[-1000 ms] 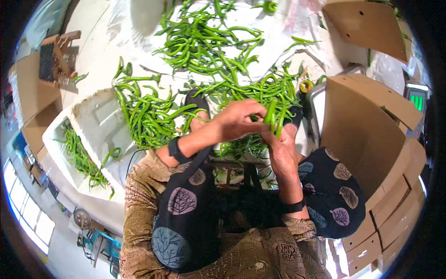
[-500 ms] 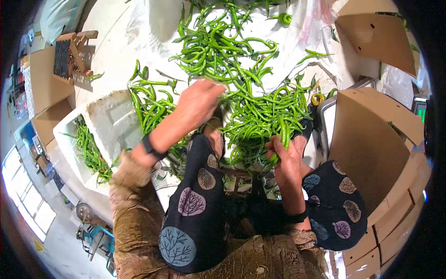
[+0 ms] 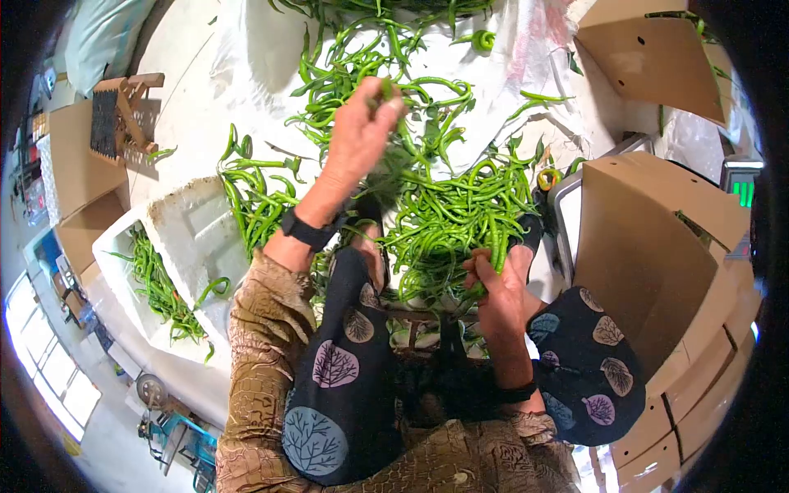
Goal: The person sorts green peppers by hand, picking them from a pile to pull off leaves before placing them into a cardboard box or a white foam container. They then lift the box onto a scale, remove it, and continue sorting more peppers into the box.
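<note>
The person's 2 hands are apart. The right hand (image 3: 500,292) is closed on green peppers (image 3: 494,240) at the near edge of a pepper pile (image 3: 460,197). The left hand (image 3: 362,131) is over the white sheet (image 3: 493,82), fingers curled at a pepper; blur hides whether it is gripped. Peppers spread across the sheet's near edge. Outward, a foam box (image 3: 193,230) with more peppers sits left, a cardboard box (image 3: 641,271) right.

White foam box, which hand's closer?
Left. The left hand is ahead and right of the foam box; the right hand is farther right, a green pepper in its grip.
</note>
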A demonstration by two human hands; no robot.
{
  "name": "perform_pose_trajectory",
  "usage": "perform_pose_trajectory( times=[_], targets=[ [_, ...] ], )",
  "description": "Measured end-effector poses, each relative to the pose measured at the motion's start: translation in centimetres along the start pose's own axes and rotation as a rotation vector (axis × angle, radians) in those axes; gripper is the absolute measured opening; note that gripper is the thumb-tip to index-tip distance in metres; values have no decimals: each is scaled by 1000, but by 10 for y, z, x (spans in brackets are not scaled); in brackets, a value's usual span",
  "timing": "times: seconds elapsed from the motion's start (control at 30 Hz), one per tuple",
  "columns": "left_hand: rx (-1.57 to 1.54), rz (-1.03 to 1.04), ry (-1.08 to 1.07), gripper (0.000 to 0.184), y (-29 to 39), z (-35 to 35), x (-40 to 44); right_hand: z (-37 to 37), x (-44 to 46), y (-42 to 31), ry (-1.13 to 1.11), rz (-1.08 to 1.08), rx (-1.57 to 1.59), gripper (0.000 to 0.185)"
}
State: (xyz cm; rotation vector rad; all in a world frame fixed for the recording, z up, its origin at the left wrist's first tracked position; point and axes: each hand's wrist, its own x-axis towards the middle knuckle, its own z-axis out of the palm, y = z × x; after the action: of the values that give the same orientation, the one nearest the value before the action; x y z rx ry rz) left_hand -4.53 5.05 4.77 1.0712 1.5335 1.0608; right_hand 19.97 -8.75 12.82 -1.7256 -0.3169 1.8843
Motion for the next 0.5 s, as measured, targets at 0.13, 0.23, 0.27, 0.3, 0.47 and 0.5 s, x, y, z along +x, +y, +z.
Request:
perform_pose_trajectory(
  times=[0.13, 0.23, 0.27, 0.3, 0.47, 0.5],
  targets=[
    [226, -9, -192, 20, -22, 22, 9, 0, -2, -1, -9, -7, -30, 24],
    [396, -9, -318, 32, -73, 75, 22, -2, -3, -4, 35, -15, -125, 25],
    [629, 93, -299, 33, -82, 89, 23, 0, -4, -4, 30, -11, -102, 25],
    [683, 79, -334, 32, -84, 96, 22, 0, -5, -4, 22, -3, -81, 25],
    [689, 245, -246, 30, -95, 86, 22, -3, -3, -5, 45, -16, -70, 26],
    [473, 151, -318, 30, -88, 74, 26, -5, -3, -5, 30, -40, -71, 26]
  ],
)
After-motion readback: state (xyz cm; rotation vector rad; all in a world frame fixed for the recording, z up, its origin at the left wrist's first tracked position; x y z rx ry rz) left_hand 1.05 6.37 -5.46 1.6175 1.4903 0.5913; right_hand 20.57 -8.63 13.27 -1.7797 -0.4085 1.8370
